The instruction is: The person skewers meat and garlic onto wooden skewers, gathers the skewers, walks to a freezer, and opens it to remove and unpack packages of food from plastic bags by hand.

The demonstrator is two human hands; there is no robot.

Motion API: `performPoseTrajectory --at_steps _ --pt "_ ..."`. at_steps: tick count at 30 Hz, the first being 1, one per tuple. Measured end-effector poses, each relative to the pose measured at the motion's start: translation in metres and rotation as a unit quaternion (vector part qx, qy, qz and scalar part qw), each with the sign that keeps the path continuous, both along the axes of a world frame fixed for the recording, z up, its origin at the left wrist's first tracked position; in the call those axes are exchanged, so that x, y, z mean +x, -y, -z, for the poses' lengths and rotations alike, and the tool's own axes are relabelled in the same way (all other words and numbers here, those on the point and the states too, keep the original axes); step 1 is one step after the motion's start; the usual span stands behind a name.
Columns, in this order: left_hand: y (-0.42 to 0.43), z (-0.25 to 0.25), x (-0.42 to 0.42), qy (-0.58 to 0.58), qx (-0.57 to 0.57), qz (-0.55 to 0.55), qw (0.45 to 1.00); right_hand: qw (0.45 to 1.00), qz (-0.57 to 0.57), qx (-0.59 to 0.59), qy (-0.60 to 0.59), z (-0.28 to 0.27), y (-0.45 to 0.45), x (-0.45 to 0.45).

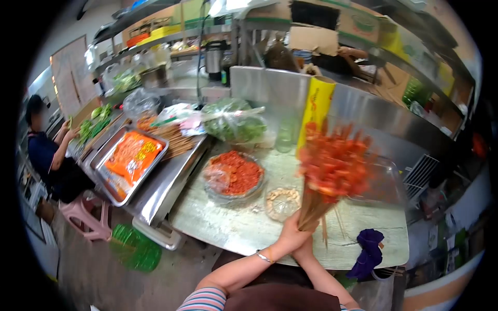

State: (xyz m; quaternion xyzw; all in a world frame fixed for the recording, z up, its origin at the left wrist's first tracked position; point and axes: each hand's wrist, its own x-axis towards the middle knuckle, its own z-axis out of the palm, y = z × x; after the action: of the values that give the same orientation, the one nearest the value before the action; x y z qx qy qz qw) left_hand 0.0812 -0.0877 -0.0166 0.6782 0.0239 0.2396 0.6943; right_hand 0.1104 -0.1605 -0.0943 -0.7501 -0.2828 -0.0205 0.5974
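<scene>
Head view: just past the small dish (282,210), your left hand (294,234) has its grip wrapped round the skewer bundle (333,173) leaning over the table (218,228), can't tell your half-hidden right hand's (305,250), and loosening up could let that top-heavy lot flop toward the tray (388,187).

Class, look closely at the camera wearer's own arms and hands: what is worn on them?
The left sleeve is short, with stripes including pink and pale blue; only a sliver of the right sleeve shows. On the left side there is a thin bracelet. No glove shows on the left hand or the visible part of the right hand.
</scene>
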Motion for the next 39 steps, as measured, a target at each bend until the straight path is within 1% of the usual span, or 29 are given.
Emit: performPoseTrajectory --at_steps 2,3,4,5,6,8,11,12,13,14,15,16,18,19,21,23,24,25,26,27,28,29,30,32,33,34,35,36,39 --pt "-0.011 -0.009 -0.005 -0.024 -0.021 0.059 0.998 0.992 0.000 0.085 -0.093 0.000 0.000 -0.013" --pt "-0.016 -0.008 -0.004 -0.022 -0.015 0.059 0.998 0.992 -0.001 0.090 -0.090 -0.010 0.003 -0.014" --pt "-0.020 -0.005 -0.005 -0.026 -0.144 0.122 0.982 0.999 -0.013 0.019 -0.043 -0.023 0.009 -0.016" --pt "-0.024 -0.003 -0.008 -0.029 -0.271 0.180 0.945 0.998 -0.028 -0.053 0.003 -0.036 0.012 -0.020" --pt "-0.027 -0.004 -0.010 -0.026 -0.269 0.172 0.947 0.998 -0.037 -0.051 0.004 -0.047 0.013 -0.025" --pt "-0.031 -0.010 -0.012 0.009 -0.367 0.195 0.909 0.994 -0.011 -0.103 0.027 -0.065 0.011 -0.031" --pt "-0.030 -0.027 -0.035 0.009 -0.364 0.136 0.921 0.986 -0.014 -0.151 0.065 -0.064 0.008 -0.041" --pt "-0.032 -0.029 -0.042 0.009 -0.369 0.113 0.923 0.987 -0.013 -0.152 0.058 -0.072 0.008 -0.047" --pt "-0.034 -0.031 -0.046 0.044 -0.394 0.107 0.912 0.979 -0.042 -0.191 0.058 -0.086 0.006 -0.053" --pt "-0.039 -0.036 -0.052 0.036 -0.396 0.108 0.911 0.969 -0.072 -0.230 0.059 -0.095 0.002 -0.055" --pt "-0.046 -0.045 -0.058 0.086 -0.407 0.121 0.901 0.970 -0.101 -0.210 0.073 -0.096 -0.002 -0.054" --pt "-0.055 -0.057 -0.064 0.138 -0.416 0.133 0.889 0.970 -0.099 -0.212 0.070 -0.110 -0.004 -0.050" --pt "-0.080 -0.084 -0.072 0.178 -0.374 0.179 0.892 0.936 -0.256 -0.178 0.162 -0.152 -0.014 -0.035" --pt "-0.091 -0.101 -0.075 0.201 -0.356 0.190 0.893 0.935 -0.257 -0.179 0.164 -0.161 -0.023 -0.017" --pt "-0.110 -0.132 -0.076 0.245 -0.322 0.208 0.891 0.955 -0.280 -0.009 0.094 -0.175 -0.043 0.028" --pt "-0.125 -0.151 -0.077 0.296 -0.315 0.244 0.868 0.952 -0.277 -0.072 0.109 -0.183 -0.073 0.077" --pt "-0.131 -0.158 -0.078 0.320 -0.314 0.269 0.852 0.952 -0.276 -0.075 0.110 -0.181 -0.092 0.096" --pt "-0.137 -0.160 -0.081 0.329 -0.344 0.296 0.828 0.932 -0.320 -0.132 0.108 -0.176 -0.112 0.113" --pt "-0.145 -0.160 -0.077 0.364 -0.316 0.329 0.812 0.907 -0.362 -0.188 0.105 -0.171 -0.132 0.128" --pt "-0.152 -0.161 -0.072 0.385 -0.294 0.356 0.799 0.907 -0.363 -0.189 0.103 -0.167 -0.153 0.138" --pt "-0.159 -0.162 -0.066 0.405 -0.271 0.383 0.785 0.900 -0.378 -0.218 0.020 -0.164 -0.175 0.146" --pt "-0.166 -0.161 -0.058 0.406 -0.274 0.378 0.786 0.885 -0.390 -0.247 -0.065 -0.160 -0.195 0.153" --pt "-0.172 -0.159 -0.051 0.419 -0.252 0.399 0.776 0.882 -0.394 -0.249 -0.068 -0.158 -0.213 0.160" --pt "-0.179 -0.154 -0.042 0.429 -0.232 0.417 0.767 0.885 -0.375 -0.275 -0.032 -0.154 -0.244 0.171" --pt "-0.180 -0.150 -0.041 0.429 -0.252 0.370 0.785 0.903 -0.328 -0.263 0.085 -0.147 -0.257 0.176" --pt "-0.179 -0.146 -0.040 0.426 -0.272 0.324 0.800 0.903 -0.328 -0.264 0.082 -0.143 -0.263 0.183" --pt "-0.177 -0.143 -0.041 0.425 -0.296 0.274 0.810 0.889 -0.257 -0.302 0.229 -0.140 -0.269 0.192" --pt "-0.179 -0.142 -0.040 0.422 -0.303 0.271 0.810 0.849 -0.182 -0.333 0.368 -0.137 -0.272 0.195" --pt "-0.185 -0.141 -0.037 0.430 -0.356 0.238 0.795 0.862 -0.209 -0.300 0.350 -0.130 -0.274 0.207"
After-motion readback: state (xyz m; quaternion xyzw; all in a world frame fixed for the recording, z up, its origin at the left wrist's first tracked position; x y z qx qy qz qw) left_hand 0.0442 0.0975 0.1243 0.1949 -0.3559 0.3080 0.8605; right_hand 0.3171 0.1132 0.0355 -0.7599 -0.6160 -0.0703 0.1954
